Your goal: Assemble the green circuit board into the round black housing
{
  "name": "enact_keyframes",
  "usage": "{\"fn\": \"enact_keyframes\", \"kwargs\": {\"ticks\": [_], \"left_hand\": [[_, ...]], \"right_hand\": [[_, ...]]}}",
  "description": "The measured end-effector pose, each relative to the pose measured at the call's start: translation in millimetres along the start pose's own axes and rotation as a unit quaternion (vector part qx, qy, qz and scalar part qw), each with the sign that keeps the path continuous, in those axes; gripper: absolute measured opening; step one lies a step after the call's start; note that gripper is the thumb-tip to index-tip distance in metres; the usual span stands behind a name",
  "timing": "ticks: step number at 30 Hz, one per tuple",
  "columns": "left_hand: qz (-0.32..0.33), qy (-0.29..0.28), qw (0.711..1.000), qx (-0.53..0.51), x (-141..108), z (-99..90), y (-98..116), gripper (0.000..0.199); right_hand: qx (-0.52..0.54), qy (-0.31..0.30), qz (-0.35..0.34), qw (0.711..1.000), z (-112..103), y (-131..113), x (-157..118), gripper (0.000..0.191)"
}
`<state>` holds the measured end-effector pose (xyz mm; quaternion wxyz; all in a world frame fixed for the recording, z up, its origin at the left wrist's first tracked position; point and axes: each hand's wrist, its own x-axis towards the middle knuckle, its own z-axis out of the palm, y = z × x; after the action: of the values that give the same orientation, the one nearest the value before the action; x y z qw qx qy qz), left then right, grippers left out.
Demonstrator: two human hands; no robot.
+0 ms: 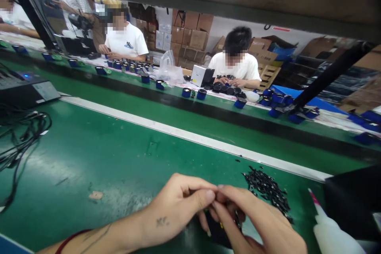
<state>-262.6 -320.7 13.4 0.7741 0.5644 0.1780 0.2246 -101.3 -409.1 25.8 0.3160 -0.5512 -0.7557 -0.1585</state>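
My left hand (178, 210) and my right hand (258, 218) meet at the fingertips, low in the head view, right of the middle. Both are closed, thumbs and forefingers pinched together; whatever lies between the tips is hidden. Below them, a dark object with a small yellow spot (219, 233) shows between the fingers, held by both hands. Its kind cannot be made out. Just beyond my right hand lies a loose heap of small black pieces (266, 186) on the green bench (119, 158). A white squeeze bottle with a pink-banded nozzle (330, 226) is at the right.
A white strip (178, 137) divides the bench from a green conveyor belt (133, 105). Blue round housings (201, 94) line its far side, where co-workers (235, 63) sit. Black cables (24, 143) and a device (26, 85) are left; a black box (354, 202) is right.
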Motion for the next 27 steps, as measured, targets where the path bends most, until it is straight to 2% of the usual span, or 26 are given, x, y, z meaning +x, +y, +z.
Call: {"fn": "enact_keyframes", "kwargs": {"ticks": [3,6,9,11,14,17,20,22,25,27], "left_hand": [[-0.003,0.027,0.999,-0.047,3,-8.3,10,0.035],[0.006,0.071,0.996,-0.055,4,-15.1,15,0.029],[0.022,0.122,0.992,-0.032,6,-20.6,12,0.023],[0.026,0.153,0.988,-0.026,8,-24.2,9,0.023],[0.023,0.179,0.983,-0.029,12,-28.1,5,0.024],[0.015,0.184,0.982,-0.039,14,-28.6,3,0.028],[0.007,0.183,0.982,-0.049,16,-27.4,1,0.032],[0.002,0.177,0.983,-0.052,16,-26.8,-1,0.034],[-0.007,0.162,0.985,-0.052,16,-25.2,-4,0.032],[-0.015,0.150,0.988,-0.044,16,-23.1,-6,0.028]], "right_hand": [[0.013,0.032,0.000,0.999,10,-11,20,0.016],[0.060,0.007,0.044,0.997,12,2,28,0.006],[0.105,-0.088,0.181,0.974,14,25,29,0.033],[0.069,-0.180,0.251,0.949,20,36,27,0.039],[0.020,-0.286,0.277,0.917,34,36,21,0.031],[0.039,-0.341,0.277,0.897,45,26,19,0.021],[0.123,-0.349,0.260,0.892,42,22,17,0.010],[0.166,-0.342,0.263,0.887,33,26,13,0.013],[0.221,-0.300,0.294,0.880,16,34,1,0.019],[0.274,-0.254,0.278,0.885,6,39,-6,0.015]]}}
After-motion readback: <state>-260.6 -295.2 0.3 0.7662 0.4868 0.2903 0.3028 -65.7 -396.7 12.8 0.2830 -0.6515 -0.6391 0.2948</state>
